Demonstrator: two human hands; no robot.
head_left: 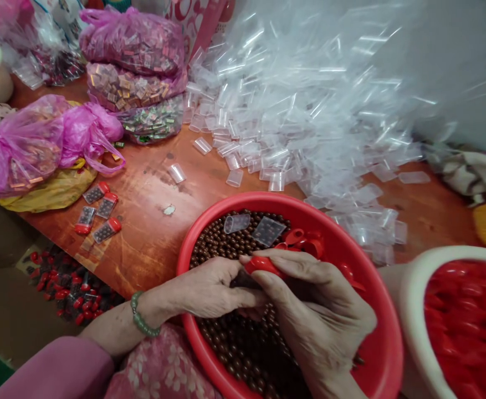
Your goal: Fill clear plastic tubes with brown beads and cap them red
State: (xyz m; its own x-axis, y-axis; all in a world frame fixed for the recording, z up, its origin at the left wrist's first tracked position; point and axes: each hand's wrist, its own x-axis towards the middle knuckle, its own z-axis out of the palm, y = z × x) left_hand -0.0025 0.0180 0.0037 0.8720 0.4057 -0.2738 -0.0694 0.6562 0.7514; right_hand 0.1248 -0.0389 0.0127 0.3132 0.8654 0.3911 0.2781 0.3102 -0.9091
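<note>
Over the red basin [243,200] I hold a small container [245,280], dark along the part that shows, with a glossy, rounded red cap [263,265] at its end. My fingers hide most of its body, so what fills it is hard to tell, though it looks like the brown beads [221,235] in the basin. The only print I can make out is blue marking on a white bag [66,19], far off beyond the basin to the left and too small to read. My left hand [209,288] is closed, thumb and fingers pinching the container from the side. My right hand [321,310] is curled nearly shut, thumb on the near side of the cap and fingers over its far side. Inside the basin, two clear tubes [236,223] lie on the beads, with loose red caps [309,244] against the far right wall. Behind the basin spreads a big heap of empty tubes [276,133]; just to its right stands a white tub [417,277] of red pieces. Left of the basin, four filled containers [107,205] lie on the table [151,221], and lower down, a box [1,244] holds many more.
</note>
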